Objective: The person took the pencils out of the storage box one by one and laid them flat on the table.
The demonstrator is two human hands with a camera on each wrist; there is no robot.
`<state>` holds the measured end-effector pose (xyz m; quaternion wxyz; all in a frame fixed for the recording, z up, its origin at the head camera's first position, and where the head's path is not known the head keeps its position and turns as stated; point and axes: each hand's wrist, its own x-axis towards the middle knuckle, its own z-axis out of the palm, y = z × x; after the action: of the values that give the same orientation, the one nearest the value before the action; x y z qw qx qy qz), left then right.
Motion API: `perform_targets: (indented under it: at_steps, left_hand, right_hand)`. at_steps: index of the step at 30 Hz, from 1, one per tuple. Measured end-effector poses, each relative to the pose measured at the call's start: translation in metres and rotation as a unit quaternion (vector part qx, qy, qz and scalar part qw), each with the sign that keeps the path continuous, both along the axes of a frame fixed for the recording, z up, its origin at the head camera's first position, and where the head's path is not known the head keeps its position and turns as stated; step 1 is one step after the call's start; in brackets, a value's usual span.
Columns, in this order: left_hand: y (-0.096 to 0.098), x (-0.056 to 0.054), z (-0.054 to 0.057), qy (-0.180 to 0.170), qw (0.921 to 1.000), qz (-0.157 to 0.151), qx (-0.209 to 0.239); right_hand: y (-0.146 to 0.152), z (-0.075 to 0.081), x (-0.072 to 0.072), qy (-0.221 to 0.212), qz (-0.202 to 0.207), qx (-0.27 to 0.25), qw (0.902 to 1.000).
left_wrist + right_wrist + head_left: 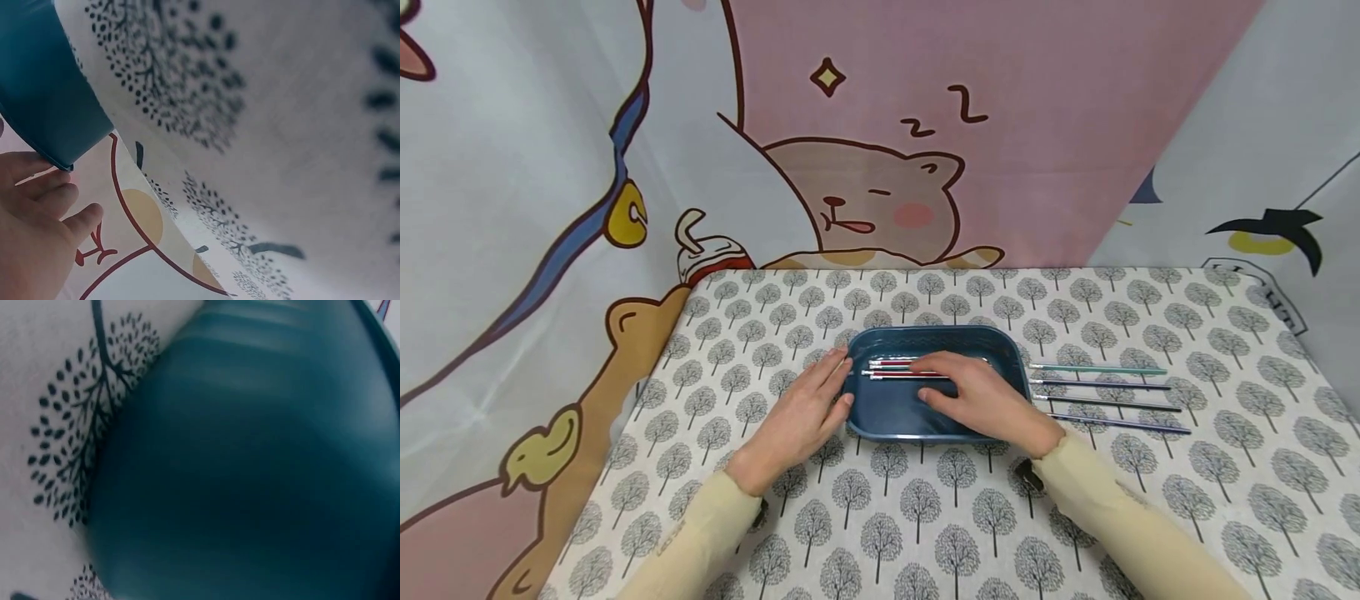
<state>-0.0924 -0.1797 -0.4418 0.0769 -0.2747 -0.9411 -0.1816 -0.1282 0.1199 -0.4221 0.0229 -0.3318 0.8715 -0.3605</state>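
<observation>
Sleeves [1142, 525]; left hand [801, 417], relaxed, touching tray [895, 412]; right hand [985, 396] over pencils [902, 375], grip unclear; step: likely sorting; next: probably lift clear

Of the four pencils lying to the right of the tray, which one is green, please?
The rearmost pencil, at the top of the row in the head view; the other three pencils look dark.

Reaches forward and inward with both forearms [696, 537] in cream sleeves [1131, 525]. Extends the left hand [797, 421] diagonally rightward, back showing, with nearly straight fingers [827, 367] close together and thumb [840, 410] apart. Angles the right hand [985, 396] leftward, with gently curved fingers and thumb spread away from them.
</observation>
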Motion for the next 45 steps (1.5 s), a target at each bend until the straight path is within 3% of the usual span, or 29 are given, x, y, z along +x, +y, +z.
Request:
perform_targets:
  at_steps: [6,16,45]
  left_hand:
    - [0.000,0.002,0.001,-0.005,0.9999,-0.005,-0.015]
    - [-0.001,0.003,-0.001,-0.020,0.9996,-0.007,-0.021]
    - [0.001,0.005,-0.001,-0.033,0.9993,-0.003,-0.016]
  right_hand:
    - [-0.007,-0.003,-0.004,-0.004,0.013,0.026,0.9996]
    - [-0.015,-0.009,-0.010,-0.046,0.024,0.065,0.9966]
    - [-0.016,-0.013,-0.015,-0.039,0.013,0.118,0.9922]
